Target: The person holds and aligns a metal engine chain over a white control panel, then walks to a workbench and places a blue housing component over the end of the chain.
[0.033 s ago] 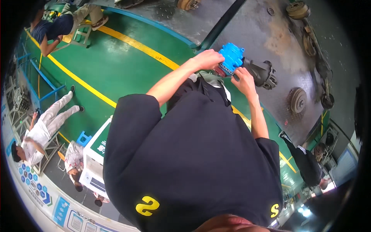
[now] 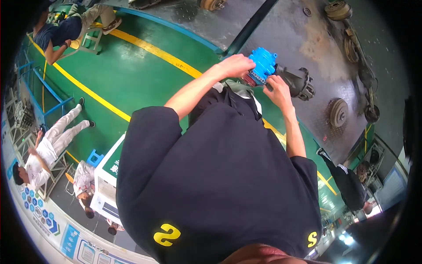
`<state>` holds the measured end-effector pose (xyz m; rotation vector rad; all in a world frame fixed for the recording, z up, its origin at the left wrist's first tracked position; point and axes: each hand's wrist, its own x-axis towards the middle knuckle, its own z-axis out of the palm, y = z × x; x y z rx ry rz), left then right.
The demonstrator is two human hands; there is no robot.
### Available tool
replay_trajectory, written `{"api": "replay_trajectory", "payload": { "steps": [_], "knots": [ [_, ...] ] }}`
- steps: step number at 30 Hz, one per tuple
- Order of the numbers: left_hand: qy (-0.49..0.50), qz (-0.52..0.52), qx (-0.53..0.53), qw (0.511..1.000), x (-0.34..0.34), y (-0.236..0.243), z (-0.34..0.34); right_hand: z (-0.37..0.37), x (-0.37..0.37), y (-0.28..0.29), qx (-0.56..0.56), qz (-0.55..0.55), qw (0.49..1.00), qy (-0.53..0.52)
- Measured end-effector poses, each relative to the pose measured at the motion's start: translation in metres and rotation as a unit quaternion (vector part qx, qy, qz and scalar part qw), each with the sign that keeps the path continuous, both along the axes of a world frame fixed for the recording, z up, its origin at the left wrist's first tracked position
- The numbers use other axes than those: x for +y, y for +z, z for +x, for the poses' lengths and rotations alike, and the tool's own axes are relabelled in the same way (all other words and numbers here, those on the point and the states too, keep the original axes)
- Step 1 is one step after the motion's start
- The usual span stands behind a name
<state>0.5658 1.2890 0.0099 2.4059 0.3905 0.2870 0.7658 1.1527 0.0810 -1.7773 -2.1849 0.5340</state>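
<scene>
A bright blue metal housing (image 2: 263, 60) with rounded lugs lies in front of me, beside the metal-topped work surface. Along its near side runs a flange edge with a row of holes, and a reddish part shows just below. My left hand (image 2: 237, 66) is closed at the left side of the housing, its fingertips partly hidden. At the near right corner, my right hand (image 2: 278, 90) is closed with its fingers on the flange edge. Right of the housing, a dark metal drive part (image 2: 296, 82) with a toothed-looking end lies close to my right hand.
A round brake-drum-like part (image 2: 338, 112) lies on the grey metal surface (image 2: 303, 39), and a long axle (image 2: 365, 75) stretches along its right side. A dark post (image 2: 250, 28) crosses ahead. People sit or stand left, one seated on a stool (image 2: 92, 40); another person (image 2: 347, 185) is at right.
</scene>
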Motion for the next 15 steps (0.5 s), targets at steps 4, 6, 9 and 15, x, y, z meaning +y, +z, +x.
{"api": "replay_trajectory", "payload": {
  "steps": [4, 6, 9, 15],
  "knots": [
    [-0.036, 0.0, -0.076, 0.996, 0.008, 0.04, 0.001, 0.0, -0.008, 0.037, 0.044, 0.005, 0.998, -0.051],
    [-0.062, 0.026, -0.089, 0.994, 0.011, 0.061, -0.002, 0.0, -0.008, 0.054, 0.063, -0.008, 0.995, -0.071],
    [-0.062, 0.042, -0.094, 0.993, 0.012, 0.092, -0.005, -0.003, -0.007, 0.086, 0.07, 0.026, 0.995, -0.067],
    [-0.081, 0.031, -0.095, 0.992, 0.017, 0.146, -0.013, -0.009, -0.009, 0.133, 0.053, 0.069, 0.994, -0.065]
  ]
}}
